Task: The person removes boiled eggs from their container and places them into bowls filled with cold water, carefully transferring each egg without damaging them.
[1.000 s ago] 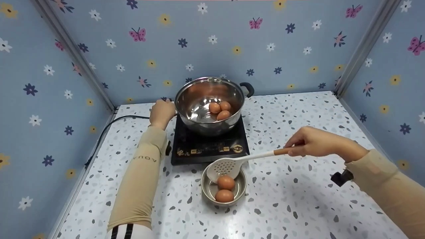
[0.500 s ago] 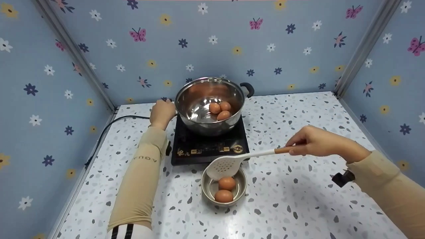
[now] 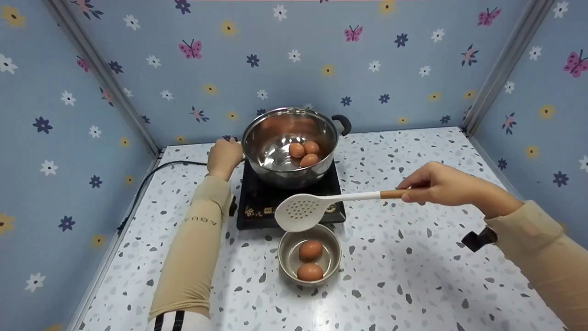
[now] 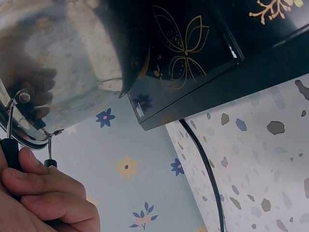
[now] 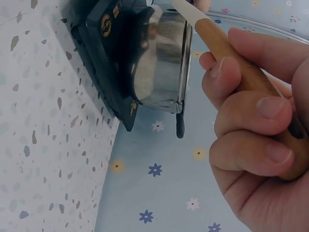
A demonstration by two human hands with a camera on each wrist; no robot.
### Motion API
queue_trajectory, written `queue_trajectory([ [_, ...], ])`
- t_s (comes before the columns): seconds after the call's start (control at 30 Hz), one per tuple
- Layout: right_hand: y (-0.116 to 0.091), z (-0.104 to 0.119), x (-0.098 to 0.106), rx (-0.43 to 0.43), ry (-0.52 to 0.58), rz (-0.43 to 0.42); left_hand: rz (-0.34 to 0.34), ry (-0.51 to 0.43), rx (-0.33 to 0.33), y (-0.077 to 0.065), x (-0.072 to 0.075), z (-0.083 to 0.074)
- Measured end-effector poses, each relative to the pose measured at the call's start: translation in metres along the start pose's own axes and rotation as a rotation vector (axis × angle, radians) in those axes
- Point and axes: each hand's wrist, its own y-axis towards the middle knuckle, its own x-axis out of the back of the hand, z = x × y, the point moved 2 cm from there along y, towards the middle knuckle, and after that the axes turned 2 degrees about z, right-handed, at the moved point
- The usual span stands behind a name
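Note:
My right hand (image 3: 443, 186) grips the wooden handle of a white slotted spoon (image 3: 301, 212); the right wrist view shows the fingers curled round that handle (image 5: 217, 41). The spoon's bowl is bare and hovers above the front of the cooker and the rear rim of a small metal bowl (image 3: 284, 264). Two brown eggs (image 3: 310, 272) lie in that bowl. With my left hand (image 3: 223, 157) I hold the black side handle (image 4: 10, 153) of a steel pot (image 3: 294, 177). Three brown eggs (image 3: 309, 160) rest inside the pot, towards its right.
Under the pot stands a black induction cooker (image 3: 289, 218) with gold markings. Its black cord (image 3: 151, 172) runs left across the speckled table (image 3: 390, 271). Flowered wall panels (image 3: 294, 73) close off the back and both sides. The pot's other handle (image 3: 342, 124) points right.
The slotted spoon has risen out of the small bowl and moved slightly towards the cooker, away from the two eggs. My right hand rose with it. My left hand stays on the pot handle.

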Motion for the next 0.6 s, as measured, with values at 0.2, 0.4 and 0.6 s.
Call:
queue_trajectory([
  [0.2, 0.001, 0.005, 0.006, -0.002, 0.024, -0.059, -0.002, -0.006, 0.006, 0.001, 0.000, 0.001],
  [0.4, 0.002, 0.008, 0.011, 0.002, 0.038, -0.117, -0.002, -0.003, -0.009, -0.001, -0.001, 0.000],
  [0.6, 0.006, 0.009, 0.016, -0.028, 0.113, -0.168, -0.011, 0.004, -0.014, 0.000, -0.002, 0.001],
])
